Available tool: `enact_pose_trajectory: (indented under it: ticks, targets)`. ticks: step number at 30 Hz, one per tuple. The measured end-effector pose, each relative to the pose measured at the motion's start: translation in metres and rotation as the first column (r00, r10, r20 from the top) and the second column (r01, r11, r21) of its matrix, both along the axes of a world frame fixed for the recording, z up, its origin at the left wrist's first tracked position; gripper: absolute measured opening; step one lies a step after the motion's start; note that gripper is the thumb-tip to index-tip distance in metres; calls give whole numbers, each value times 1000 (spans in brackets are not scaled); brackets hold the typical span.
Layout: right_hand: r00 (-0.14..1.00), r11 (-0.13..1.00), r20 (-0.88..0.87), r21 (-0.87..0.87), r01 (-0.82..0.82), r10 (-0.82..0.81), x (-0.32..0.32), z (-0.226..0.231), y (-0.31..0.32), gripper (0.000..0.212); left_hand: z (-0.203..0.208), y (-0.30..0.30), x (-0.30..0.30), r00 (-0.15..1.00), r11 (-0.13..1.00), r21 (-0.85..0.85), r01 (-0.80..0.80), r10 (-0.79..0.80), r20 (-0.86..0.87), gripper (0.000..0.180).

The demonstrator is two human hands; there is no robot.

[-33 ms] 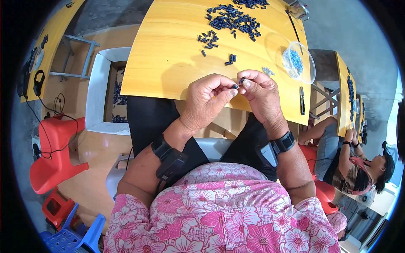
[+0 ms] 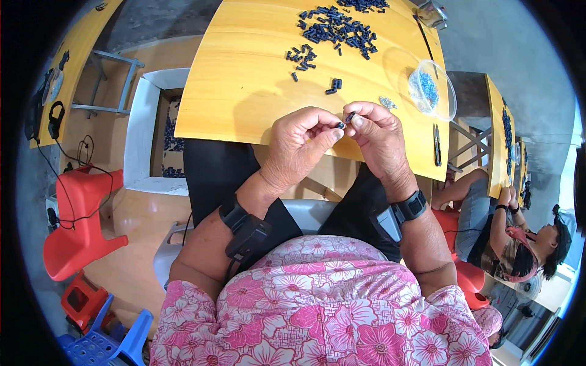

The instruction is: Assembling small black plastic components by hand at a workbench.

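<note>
Over the near edge of the yellow table [image 2: 244, 91], my two hands meet almost fingertip to fingertip. Thumb and fingers of my left hand [image 2: 299, 143] pinch a small dark piece with a shiny tip [image 2: 340, 125]. A small black plastic part [image 2: 350, 116] is gripped between the thumb and forefinger of my right hand [image 2: 379, 137]. Fingers hide most of both pieces, and I cannot tell whether they touch. Just beyond my hands lie a few black parts [image 2: 333, 86] set close together. Right of these is a little pile of small silvery pieces [image 2: 387, 103].
Heaps of black parts [image 2: 342, 32] cover the table's far side. A clear round tub [image 2: 450, 97] holds small blue pieces [image 2: 427, 90]; black tweezers [image 2: 437, 145] lie near the right edge. A white-framed box [image 2: 139, 134] and a red chair [image 2: 79, 226] stand left. Another person [image 2: 519, 244] sits right.
</note>
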State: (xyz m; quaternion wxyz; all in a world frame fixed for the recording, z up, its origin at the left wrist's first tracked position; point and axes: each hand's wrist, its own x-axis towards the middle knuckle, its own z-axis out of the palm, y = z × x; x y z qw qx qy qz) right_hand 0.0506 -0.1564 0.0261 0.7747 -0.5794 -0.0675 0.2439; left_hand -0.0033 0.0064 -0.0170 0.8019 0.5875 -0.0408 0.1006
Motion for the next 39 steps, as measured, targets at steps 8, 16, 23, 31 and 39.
enact_pose_trajectory:
  ticks: [8,16,23,31,39]
  targets:
    - [997,996,76,-84,21,-15,-3,3,0,17,4,3,-1,1000,998,64,10,-10,4,6]
    - [978,983,203,-185,-10,48,-1,4,-1,15,3,3,0,1000,998,62,3,-3,1,6]
    - [967,966,242,-257,-20,84,2,7,-2,15,7,8,-2,998,991,121,53,-50,-27,6]
    - [913,930,387,-367,26,127,0,13,-2,16,5,8,-3,993,983,142,114,-107,-56,7]
    - [857,908,501,-404,112,117,-8,12,3,17,9,10,-5,995,984,152,92,-88,-37,6]
